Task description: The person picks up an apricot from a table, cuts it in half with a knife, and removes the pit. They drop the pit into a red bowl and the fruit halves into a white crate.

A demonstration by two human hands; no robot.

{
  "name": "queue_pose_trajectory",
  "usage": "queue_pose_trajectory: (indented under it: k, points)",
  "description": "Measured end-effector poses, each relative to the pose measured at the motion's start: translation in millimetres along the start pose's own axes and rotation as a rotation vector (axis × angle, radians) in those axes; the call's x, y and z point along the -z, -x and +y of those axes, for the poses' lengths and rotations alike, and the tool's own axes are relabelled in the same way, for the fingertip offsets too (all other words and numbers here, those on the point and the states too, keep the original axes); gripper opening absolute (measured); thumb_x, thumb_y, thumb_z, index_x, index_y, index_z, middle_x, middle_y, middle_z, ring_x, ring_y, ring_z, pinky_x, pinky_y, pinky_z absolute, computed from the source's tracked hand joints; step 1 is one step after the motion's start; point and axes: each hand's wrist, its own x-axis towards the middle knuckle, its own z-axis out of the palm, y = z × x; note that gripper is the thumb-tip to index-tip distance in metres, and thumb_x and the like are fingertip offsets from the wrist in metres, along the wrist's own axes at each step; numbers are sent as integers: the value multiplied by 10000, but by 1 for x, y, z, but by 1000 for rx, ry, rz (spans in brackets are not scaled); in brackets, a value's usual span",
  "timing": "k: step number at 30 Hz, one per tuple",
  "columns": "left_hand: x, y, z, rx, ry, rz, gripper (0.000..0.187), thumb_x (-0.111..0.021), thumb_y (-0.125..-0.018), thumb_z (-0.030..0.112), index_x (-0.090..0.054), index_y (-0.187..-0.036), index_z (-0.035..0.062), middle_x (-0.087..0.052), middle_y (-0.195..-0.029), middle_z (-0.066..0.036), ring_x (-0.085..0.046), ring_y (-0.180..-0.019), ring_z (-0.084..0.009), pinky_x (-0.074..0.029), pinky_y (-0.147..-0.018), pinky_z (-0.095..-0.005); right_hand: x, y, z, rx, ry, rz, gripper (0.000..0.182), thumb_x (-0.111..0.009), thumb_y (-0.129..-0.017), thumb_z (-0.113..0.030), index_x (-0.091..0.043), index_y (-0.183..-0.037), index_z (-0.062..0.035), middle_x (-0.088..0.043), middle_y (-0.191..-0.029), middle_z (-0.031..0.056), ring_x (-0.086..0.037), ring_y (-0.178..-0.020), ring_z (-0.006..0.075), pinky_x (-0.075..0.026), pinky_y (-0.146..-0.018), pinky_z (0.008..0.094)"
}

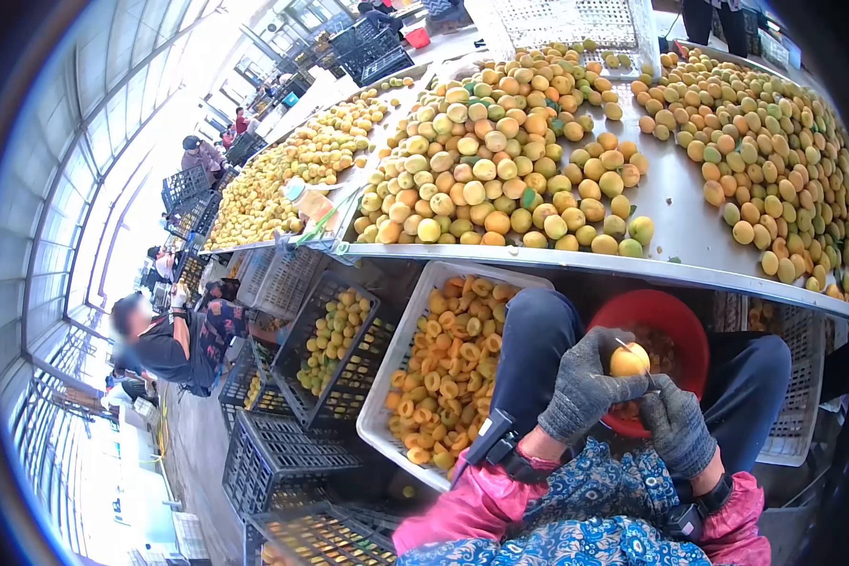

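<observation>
From the head view, I see the left hand [583,389], gloved in grey, gripping a fruit [629,359] with its fingers curled round the near and left sides. The right hand [676,426] is closed on something thin and dark, probably a small knife [649,381], which meets the fruit's lower right edge. Both are held up over the near left part of a red bowl [653,307], between the knees. The step in hand looks like cutting round the fruit; the next move seems to call for a firm left grip while the blade follows the curve to the stone, clear of the fingers.

The fruit is nearly round, so it shows no clear long axis, and I can't tell where its stem end points. The knife slants up and away from the right hand, leaning left. Opened halves [443,373] fill the crate [375,424] beside the left knee.
</observation>
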Motion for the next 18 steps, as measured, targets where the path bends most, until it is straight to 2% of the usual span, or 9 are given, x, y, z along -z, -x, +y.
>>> queue_pose_trajectory:
  k: [2,4,8,11,13,14,16,17,18]
  points:
    - [5,-2,6,-26,-121,-35,517,-855,-660,98,-577,-1090,26,-646,-977,-80,-630,-890,-176,-529,-815,-312,5,0,-5,-1,23,-17,247,-518,-950,-121,-576,-1161,-6,-656,-814,189,-670,-739,288,-512,-672,354]
    - [9,-2,12,-15,-302,-98,546,-860,-645,136,-591,-1108,29,-664,-997,-101,-629,-948,-160,-510,-853,-297,7,1,-10,-67,98,-90,309,-527,-942,-125,-514,-1232,-21,-643,-884,255,-650,-804,417,-519,-691,439]
    - [14,1,19,23,-287,-118,568,-868,-632,134,-579,-1110,32,-661,-1017,-116,-633,-959,-163,-513,-852,-302,-3,4,4,-38,49,-81,348,-528,-942,-137,-490,-1270,-28,-645,-884,251,-651,-793,414,-521,-676,444]
    - [16,2,15,-21,-299,-91,582,-876,-622,134,-573,-1111,41,-656,-1024,-102,-630,-949,-162,-518,-846,-314,-5,7,12,-21,14,-60,366,-547,-930,-153,-496,-1272,-34,-645,-885,249,-651,-780,411,-519,-656,446]
    - [21,3,15,-64,-379,-164,570,-875,-619,140,-577,-1094,43,-651,-1011,-109,-649,-934,-205,-522,-840,-323,-4,10,15,79,136,-50,398,-561,-918,-176,-483,-1290,-57,-645,-874,241,-648,-750,409,-519,-639,458]
    - [21,2,16,-61,-376,-167,570,-875,-619,140,-577,-1094,43,-651,-1011,-109,-649,-934,-205,-522,-840,-323,-2,10,14,73,136,-50,398,-561,-918,-176,-483,-1290,-57,-645,-874,241,-648,-750,409,-519,-639,458]
    - [23,1,18,-146,-601,-195,532,-845,-615,129,-586,-1074,55,-636,-983,-118,-642,-912,-285,-518,-829,-370,4,8,9,74,231,-140,462,-568,-908,-189,-436,-1336,-79,-645,-861,235,-641,-715,412,-515,-617,473]
    - [23,0,20,-144,-600,-196,532,-845,-615,129,-586,-1074,55,-636,-983,-118,-642,-912,-285,-518,-829,-370,7,6,1,72,230,-139,462,-568,-908,-189,-436,-1336,-79,-645,-861,235,-641,-715,412,-515,-617,473]
    - [22,0,23,-216,-709,-223,516,-825,-609,125,-591,-1065,62,-627,-987,-120,-621,-921,-318,-503,-838,-396,10,3,-9,-12,256,-218,485,-553,-916,-176,-413,-1364,-51,-647,-842,242,-643,-737,417,-520,-645,461]
